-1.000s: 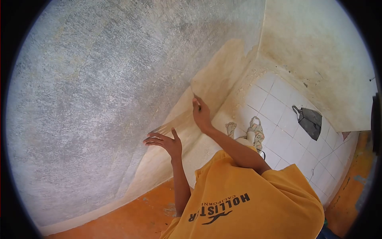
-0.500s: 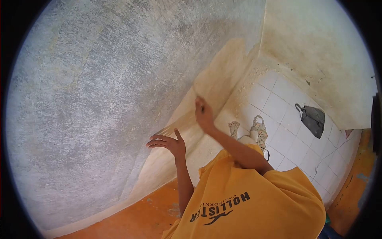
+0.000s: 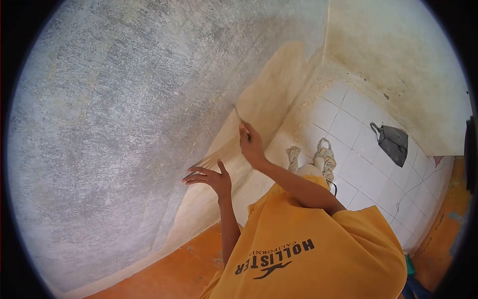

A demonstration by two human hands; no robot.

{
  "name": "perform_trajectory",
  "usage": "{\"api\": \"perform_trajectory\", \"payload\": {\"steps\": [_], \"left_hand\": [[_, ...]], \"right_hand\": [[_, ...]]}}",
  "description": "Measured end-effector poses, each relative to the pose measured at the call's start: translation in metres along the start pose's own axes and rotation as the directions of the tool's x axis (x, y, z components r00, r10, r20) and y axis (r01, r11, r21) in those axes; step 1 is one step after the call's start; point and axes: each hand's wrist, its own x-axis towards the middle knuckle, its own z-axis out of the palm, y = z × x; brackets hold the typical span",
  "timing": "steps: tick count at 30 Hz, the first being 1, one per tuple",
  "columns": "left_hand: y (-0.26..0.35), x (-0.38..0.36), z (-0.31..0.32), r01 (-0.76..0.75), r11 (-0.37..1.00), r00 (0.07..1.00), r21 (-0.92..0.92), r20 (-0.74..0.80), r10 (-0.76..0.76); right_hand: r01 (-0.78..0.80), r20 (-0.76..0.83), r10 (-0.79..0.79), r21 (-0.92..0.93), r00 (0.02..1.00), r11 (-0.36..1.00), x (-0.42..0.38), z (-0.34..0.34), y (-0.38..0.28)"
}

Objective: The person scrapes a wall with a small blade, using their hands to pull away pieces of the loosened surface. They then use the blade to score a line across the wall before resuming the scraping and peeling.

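Observation:
My right hand is closed around the handle end of a thin, narrow tool, seen nearly edge-on. The tool's tip reaches the border between the rough grey wall surface and a smooth beige patch. I cannot make out exactly what kind of tool it is. Lower down, my left hand is held with fingers stretched and thumb raised, at the wall by the lower edge of the grey area. Nothing shows in it.
A dark grey bag lies on the white tiled floor at right. A thin cord trails over the tiles. Crumbs of debris line the wall's foot near the corner. Orange flooring shows below.
My right hand has moved slightly up and left along the patch's border, and the tool shows more clearly. My left hand has stayed nearly in place.

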Motion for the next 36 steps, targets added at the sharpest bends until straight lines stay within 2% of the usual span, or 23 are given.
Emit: {"api": "perform_trajectory", "payload": {"steps": [2,5,7,9,11,13,16,19,22,23,26,29,32,36], "left_hand": [[0.0,0.002,0.005,-0.022,1.0,0.999,-0.015,-0.049,0.022],[0.013,-0.003,-0.009,0.008,0.998,1.0,-0.058,-0.005,-0.009],[0.02,-0.008,-0.017,-0.012,0.996,0.999,-0.083,0.044,0.015],[0.028,-0.006,-0.021,-0.017,0.992,0.999,-0.123,0.045,0.023],[0.036,-0.007,-0.022,-0.003,0.985,1.0,-0.174,0.016,0.006],[0.037,-0.005,-0.022,-0.075,0.982,0.996,-0.173,0.032,0.082],[0.051,0.001,-0.022,-0.117,0.978,0.991,-0.174,0.036,0.125],[0.046,0.011,-0.011,-0.135,0.983,0.988,-0.123,0.054,0.143],[0.04,0.013,0.0,-0.142,0.988,0.987,-0.061,0.074,0.146],[0.039,0.013,0.001,-0.133,0.99,0.986,-0.057,0.093,0.138],[0.041,0.012,0.009,-0.146,0.989,0.985,-0.019,0.095,0.147],[0.032,0.015,0.015,-0.178,0.984,0.979,0.01,0.104,0.176],[0.029,0.012,0.01,-0.145,0.989,0.976,-0.004,0.161,0.143],[0.03,0.014,0.009,-0.175,0.984,0.974,-0.012,0.146,0.175]], "right_hand": [[-0.064,-0.018,0.065,0.025,0.998,0.998,0.011,0.001,0.009],[-0.167,0.029,0.166,0.058,0.986,0.984,0.022,-0.011,-0.009],[-0.127,0.04,0.126,0.031,0.991,0.991,0.009,-0.012,-0.012],[0.052,0.002,-0.052,-0.037,0.999,0.998,-0.008,0.0,-0.005],[-0.067,-0.016,0.067,0.013,0.998,0.998,0.01,-0.003,0.0],[-0.097,0.031,0.094,0.122,0.995,0.988,0.025,-0.01,0.001],[0.089,-0.047,-0.091,-0.045,0.995,0.995,0.016,-0.009,0.005],[0.127,0.001,-0.127,-0.055,0.992,0.99,0.001,-0.004,-0.001],[-0.106,0.048,0.105,0.028,0.993,0.994,0.028,-0.022,-0.014],[-0.107,0.056,0.108,-0.023,0.993,0.994,0.027,-0.024,-0.014],[0.213,-0.047,-0.218,-0.086,0.975,0.973,0.008,-0.007,-0.001],[0.119,-0.076,-0.125,-0.083,0.989,0.989,0.025,-0.014,-0.008],[-0.033,0.021,0.035,-0.108,0.999,0.994,0.025,-0.025,-0.025],[0.013,0.017,-0.012,-0.048,1.0,0.999,0.012,-0.015,-0.024]]}}
